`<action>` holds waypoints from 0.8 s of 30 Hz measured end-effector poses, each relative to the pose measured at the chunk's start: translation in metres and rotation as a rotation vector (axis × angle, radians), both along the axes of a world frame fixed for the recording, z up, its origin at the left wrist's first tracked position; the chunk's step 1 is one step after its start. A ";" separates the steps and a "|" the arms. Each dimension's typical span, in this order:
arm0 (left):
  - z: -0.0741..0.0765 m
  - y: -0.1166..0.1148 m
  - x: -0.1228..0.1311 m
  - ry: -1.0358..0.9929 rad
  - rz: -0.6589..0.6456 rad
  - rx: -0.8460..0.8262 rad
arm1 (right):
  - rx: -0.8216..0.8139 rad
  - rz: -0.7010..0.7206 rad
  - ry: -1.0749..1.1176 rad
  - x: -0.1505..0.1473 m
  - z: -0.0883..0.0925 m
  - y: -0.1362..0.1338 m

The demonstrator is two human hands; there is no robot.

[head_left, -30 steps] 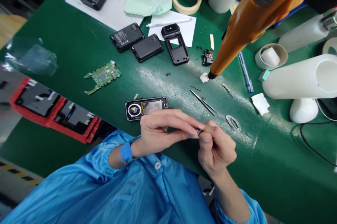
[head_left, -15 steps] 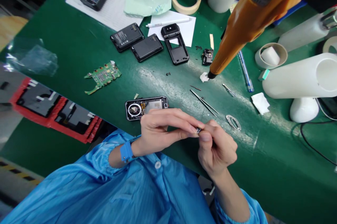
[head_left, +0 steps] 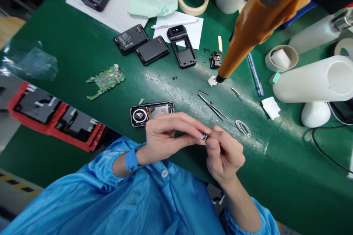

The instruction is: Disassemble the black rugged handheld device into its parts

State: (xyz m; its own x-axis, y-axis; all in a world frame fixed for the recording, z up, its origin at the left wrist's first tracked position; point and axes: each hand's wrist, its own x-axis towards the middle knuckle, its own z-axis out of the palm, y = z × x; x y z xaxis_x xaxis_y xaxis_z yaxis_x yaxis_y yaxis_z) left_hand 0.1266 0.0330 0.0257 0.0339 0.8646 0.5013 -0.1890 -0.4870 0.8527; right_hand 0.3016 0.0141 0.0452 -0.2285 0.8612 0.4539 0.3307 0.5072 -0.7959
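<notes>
Small part (head_left: 204, 136) pinched below centre

The left hand (head_left: 171, 135) and the right hand (head_left: 224, 156) meet just below mid-frame, each closed in a narrow grip on the small part, which they mostly hide. An open phone (head_left: 139, 116) lies left of centre, partly covered by the left hand. Tweezers (head_left: 213, 108) and a wire coil (head_left: 243, 128) lie right of centre. A green board (head_left: 108, 80) sits at left; an orange tool (head_left: 248, 31) slants in from the upper right.
</notes>
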 end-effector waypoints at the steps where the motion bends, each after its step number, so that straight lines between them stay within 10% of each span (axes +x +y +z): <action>1: 0.000 0.000 0.000 -0.012 -0.002 -0.002 | -0.016 -0.001 0.013 0.000 0.000 0.000; 24: 0.001 -0.001 0.002 -0.070 -0.040 -0.078 | -0.053 -0.071 0.006 0.000 -0.005 -0.004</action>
State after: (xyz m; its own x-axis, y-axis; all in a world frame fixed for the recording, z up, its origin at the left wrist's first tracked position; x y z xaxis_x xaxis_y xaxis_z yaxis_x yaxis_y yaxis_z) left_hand 0.1282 0.0316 0.0272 0.0358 0.8998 0.4349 -0.2675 -0.4107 0.8717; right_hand 0.3018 0.0103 0.0407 -0.1631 0.8981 0.4085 0.3592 0.4397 -0.8232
